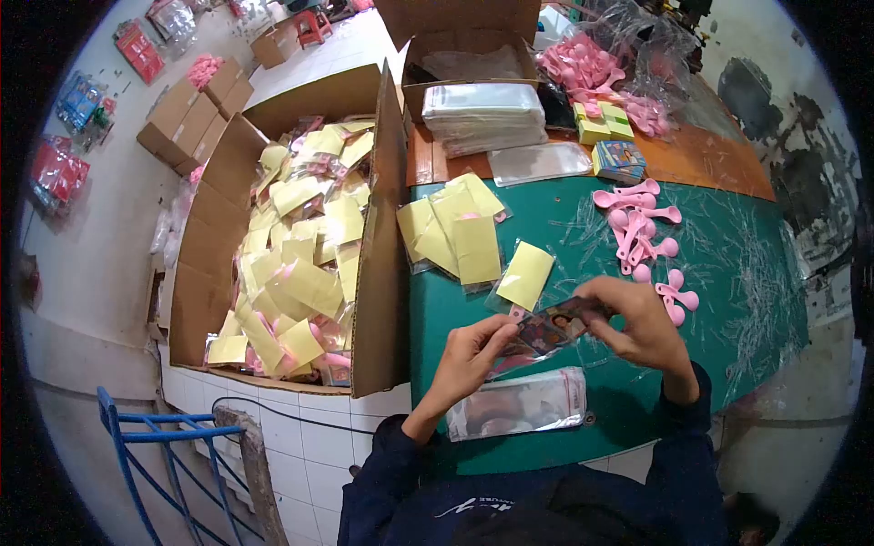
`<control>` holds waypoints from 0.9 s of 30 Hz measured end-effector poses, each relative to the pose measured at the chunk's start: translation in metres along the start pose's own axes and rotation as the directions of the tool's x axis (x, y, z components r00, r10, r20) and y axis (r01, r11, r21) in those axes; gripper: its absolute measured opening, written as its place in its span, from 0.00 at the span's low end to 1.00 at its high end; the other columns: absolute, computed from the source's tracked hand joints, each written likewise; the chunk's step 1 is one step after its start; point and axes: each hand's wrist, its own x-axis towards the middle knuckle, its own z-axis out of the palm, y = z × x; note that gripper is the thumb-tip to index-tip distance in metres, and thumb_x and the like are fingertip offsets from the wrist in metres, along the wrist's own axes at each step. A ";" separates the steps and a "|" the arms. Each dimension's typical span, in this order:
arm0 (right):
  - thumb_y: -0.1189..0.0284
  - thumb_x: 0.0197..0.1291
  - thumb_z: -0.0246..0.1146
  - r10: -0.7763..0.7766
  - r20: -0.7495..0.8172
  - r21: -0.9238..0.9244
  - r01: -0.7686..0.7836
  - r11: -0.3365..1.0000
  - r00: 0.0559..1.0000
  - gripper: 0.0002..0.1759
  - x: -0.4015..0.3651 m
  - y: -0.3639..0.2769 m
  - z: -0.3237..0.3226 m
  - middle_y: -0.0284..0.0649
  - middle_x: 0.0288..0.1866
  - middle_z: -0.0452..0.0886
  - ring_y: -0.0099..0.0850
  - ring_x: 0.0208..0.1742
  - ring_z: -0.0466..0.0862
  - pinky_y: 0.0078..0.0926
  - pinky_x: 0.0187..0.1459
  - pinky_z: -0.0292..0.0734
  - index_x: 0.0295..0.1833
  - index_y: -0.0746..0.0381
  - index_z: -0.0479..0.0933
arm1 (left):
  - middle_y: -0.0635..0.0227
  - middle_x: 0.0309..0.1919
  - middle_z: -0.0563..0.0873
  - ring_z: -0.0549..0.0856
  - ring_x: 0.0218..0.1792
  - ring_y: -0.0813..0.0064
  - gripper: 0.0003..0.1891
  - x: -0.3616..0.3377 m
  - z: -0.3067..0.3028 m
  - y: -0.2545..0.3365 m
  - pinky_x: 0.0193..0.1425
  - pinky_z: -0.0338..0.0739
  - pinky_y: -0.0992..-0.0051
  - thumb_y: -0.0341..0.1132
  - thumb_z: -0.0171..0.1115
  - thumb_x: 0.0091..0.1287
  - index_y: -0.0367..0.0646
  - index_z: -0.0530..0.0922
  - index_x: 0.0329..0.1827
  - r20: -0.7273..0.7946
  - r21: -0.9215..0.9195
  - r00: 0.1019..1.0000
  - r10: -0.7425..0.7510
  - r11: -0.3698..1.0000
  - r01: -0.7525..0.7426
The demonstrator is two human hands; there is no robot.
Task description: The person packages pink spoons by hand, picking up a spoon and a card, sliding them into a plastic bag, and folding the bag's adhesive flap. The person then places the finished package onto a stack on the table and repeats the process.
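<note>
Green table (628,400), right half of frame. Your left hand (472,353) and right hand (635,320) pinch opposite ends of a printed card packet (550,331), right of and below centre. White lettering (475,506) on your shirt (564,505), bottom: not reliably legible.

Your single view comes from a camera on your head, facing forward and down over your dark top (410,496) onto the worktop (637,400). Wide and round-edged, it sees your left hand (466,353) and right hand (639,320) from close above and reaches the left wall (82,300).
</note>
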 end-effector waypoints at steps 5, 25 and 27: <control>0.74 0.55 0.61 -0.081 0.204 -0.175 0.118 0.977 0.976 0.10 -0.007 -0.005 0.017 0.45 0.36 0.73 0.45 0.37 0.79 0.38 0.35 0.75 0.42 0.64 0.72 | 0.62 0.25 0.84 0.79 0.25 0.85 0.16 -0.002 0.009 0.015 0.30 0.72 0.77 0.36 0.56 0.68 0.42 0.75 0.57 0.095 -0.013 0.989 0.109 0.994 -0.108; 0.73 0.50 0.70 0.364 0.341 0.504 -0.495 0.707 0.867 0.10 -0.032 0.042 0.042 0.34 0.29 0.80 0.19 0.31 0.78 0.19 0.34 0.74 0.36 0.67 0.79 | 0.67 0.31 0.84 0.81 0.36 0.85 0.33 -0.030 -0.030 0.001 0.38 0.75 0.83 0.29 0.66 0.60 0.44 0.60 0.67 0.264 -0.032 0.964 -0.025 0.999 0.035; 0.73 0.50 0.70 0.359 0.239 0.462 -0.431 0.775 0.902 0.09 -0.034 0.042 0.047 0.32 0.27 0.79 0.20 0.32 0.79 0.19 0.34 0.74 0.35 0.66 0.79 | 0.65 0.33 0.84 0.81 0.37 0.83 0.33 -0.033 -0.029 0.000 0.39 0.76 0.82 0.29 0.65 0.60 0.44 0.60 0.67 0.285 -0.028 0.956 -0.070 0.996 0.081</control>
